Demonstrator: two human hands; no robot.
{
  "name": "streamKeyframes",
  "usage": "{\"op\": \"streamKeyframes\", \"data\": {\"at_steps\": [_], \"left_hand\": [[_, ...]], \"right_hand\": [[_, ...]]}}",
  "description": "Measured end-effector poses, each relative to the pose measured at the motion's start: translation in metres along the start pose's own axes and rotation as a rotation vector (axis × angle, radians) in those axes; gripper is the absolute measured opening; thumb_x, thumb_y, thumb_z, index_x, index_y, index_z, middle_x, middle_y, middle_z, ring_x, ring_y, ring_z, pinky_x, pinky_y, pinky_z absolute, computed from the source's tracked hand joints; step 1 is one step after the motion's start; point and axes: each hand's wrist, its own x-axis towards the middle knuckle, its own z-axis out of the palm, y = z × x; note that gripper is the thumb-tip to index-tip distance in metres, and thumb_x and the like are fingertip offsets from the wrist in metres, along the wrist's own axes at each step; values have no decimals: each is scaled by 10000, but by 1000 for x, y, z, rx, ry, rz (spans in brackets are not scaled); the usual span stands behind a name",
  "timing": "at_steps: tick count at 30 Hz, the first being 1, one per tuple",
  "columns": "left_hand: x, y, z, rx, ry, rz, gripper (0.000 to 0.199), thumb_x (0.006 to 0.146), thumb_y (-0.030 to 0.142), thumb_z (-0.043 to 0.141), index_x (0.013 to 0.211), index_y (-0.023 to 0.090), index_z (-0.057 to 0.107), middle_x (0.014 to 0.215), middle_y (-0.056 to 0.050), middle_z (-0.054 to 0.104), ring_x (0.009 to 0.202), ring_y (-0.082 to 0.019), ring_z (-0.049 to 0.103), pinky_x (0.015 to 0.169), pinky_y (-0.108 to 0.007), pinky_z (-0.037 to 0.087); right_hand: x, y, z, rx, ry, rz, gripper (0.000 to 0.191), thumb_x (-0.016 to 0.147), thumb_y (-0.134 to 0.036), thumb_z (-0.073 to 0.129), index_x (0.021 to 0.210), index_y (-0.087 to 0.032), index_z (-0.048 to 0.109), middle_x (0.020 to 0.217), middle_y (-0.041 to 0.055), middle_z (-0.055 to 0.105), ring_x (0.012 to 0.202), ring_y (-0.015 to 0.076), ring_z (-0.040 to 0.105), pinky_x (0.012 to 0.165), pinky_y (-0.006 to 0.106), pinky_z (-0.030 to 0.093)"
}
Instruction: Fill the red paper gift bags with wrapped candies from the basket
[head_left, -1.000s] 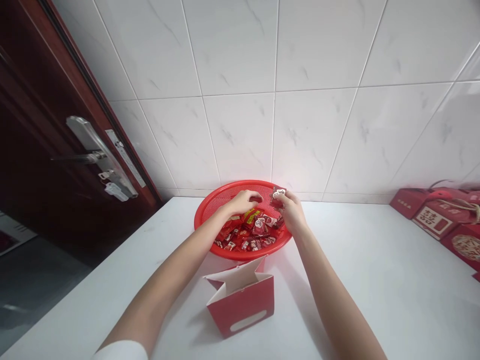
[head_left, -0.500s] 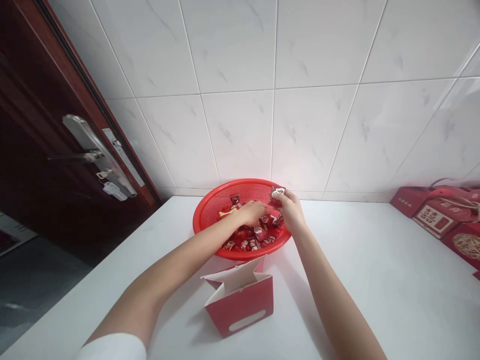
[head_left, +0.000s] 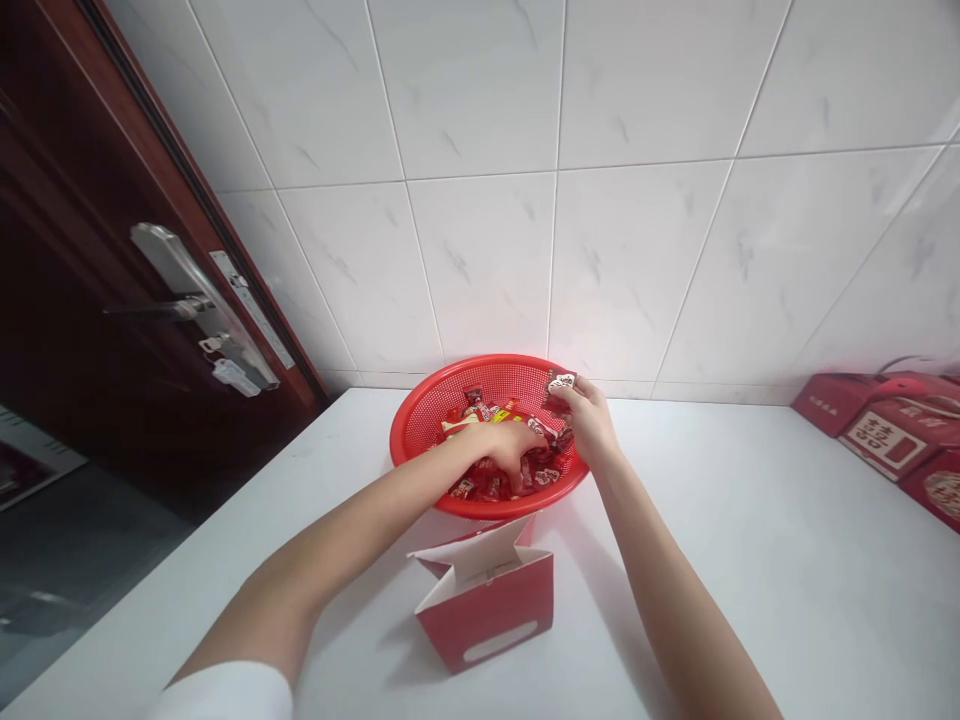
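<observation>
Head view: near the table's [head_left: 720, 520] back edge, your left hand [head_left: 514, 447] reaches down among wrapped sweets [head_left: 546, 477] in the red basket [head_left: 491, 507], fingers curled; whether they grip any cannot be told. Lifting carelessly could spill sweets over the rim. Just in front, toward the front edge, the open box [head_left: 491, 615] stands where a low-swinging forearm could tip it. Your right hand [head_left: 592, 420] pinches one dark-red packet [head_left: 561, 383] at the basket's right side; a slackened thumb could drop it.

The pale label [head_left: 883, 443] on a red box [head_left: 913, 414] reads "囍".
</observation>
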Motion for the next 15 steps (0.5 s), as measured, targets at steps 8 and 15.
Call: {"op": "streamKeyframes", "data": {"at_steps": [8, 15], "left_hand": [[-15, -24, -14, -98, 509, -135, 352, 821, 119, 617, 1156, 197, 693, 1158, -73, 734, 1076, -269, 677, 880, -307, 502], [-26, -18, -19, -167, 353, -252, 171, 809, 353, 705, 887, 202, 729, 883, -54, 752, 841, -240, 701, 724, -292, 514]], "right_hand": [[-1, -3, 0, -41, -8, 18, 222, 581, -333, 737, 728, -222, 613, 719, -7, 688, 690, 181, 655, 641, 292, 502], [-1, -1, 1, -47, -15, 5, 209, 595, -328, 729, 726, -227, 602, 681, -21, 663, 678, 178, 648, 662, 303, 516]]}}
